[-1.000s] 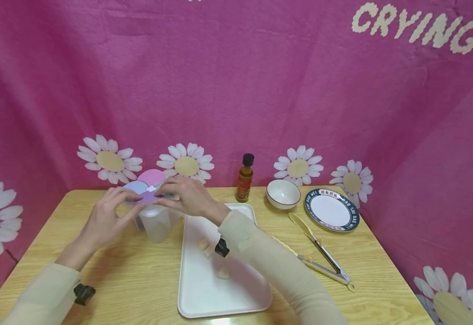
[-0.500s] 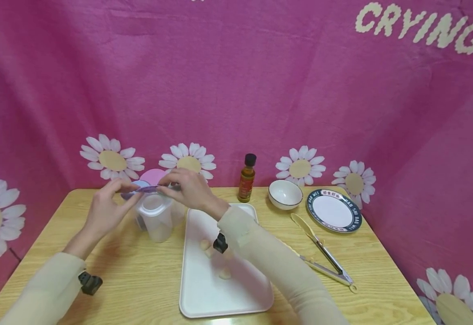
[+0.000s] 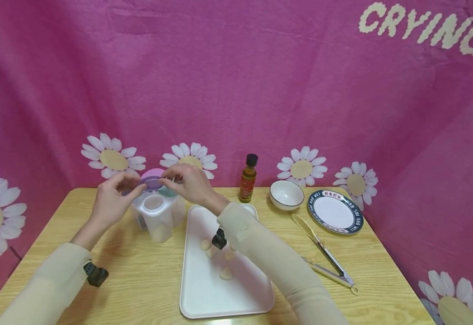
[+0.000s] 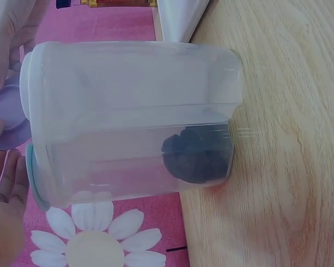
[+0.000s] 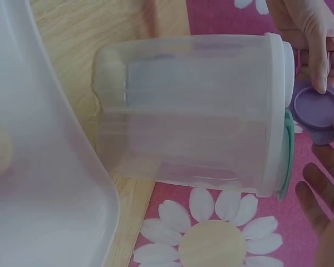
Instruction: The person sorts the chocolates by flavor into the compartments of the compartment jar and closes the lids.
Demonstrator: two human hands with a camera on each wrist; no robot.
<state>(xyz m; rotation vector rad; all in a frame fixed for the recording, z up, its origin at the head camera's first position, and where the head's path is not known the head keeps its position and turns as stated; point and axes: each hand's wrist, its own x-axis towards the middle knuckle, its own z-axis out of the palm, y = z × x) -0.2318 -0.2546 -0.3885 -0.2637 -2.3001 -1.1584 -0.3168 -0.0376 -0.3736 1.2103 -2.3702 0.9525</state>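
The left hand (image 3: 112, 198) and right hand (image 3: 191, 183) pinch a round, ringed purple lid (image 3: 152, 183), tilted up at far left beside a translucent plastic container's (image 3: 158, 220) round opening. Wood-grained table (image 3: 130, 280) stretches left and near; a smooth, round-cornered white tray (image 3: 224, 298) lies just right.

From my end this looks like a kitchen-style table in a curtained corner; I can't tell whether it is in a home or a studio. Pink cloth (image 3: 228, 90) with printed daisies (image 3: 301, 169) hangs along the far, left and right sides of the wood-grain table (image 3: 138, 284). Kitchen things point me there: a plastic tub (image 3: 161, 221), a tray (image 3: 228, 300), a bottle (image 3: 247, 183) and, at right, a bowl (image 3: 287, 202), plate (image 3: 334, 211) and tongs (image 3: 330, 257).
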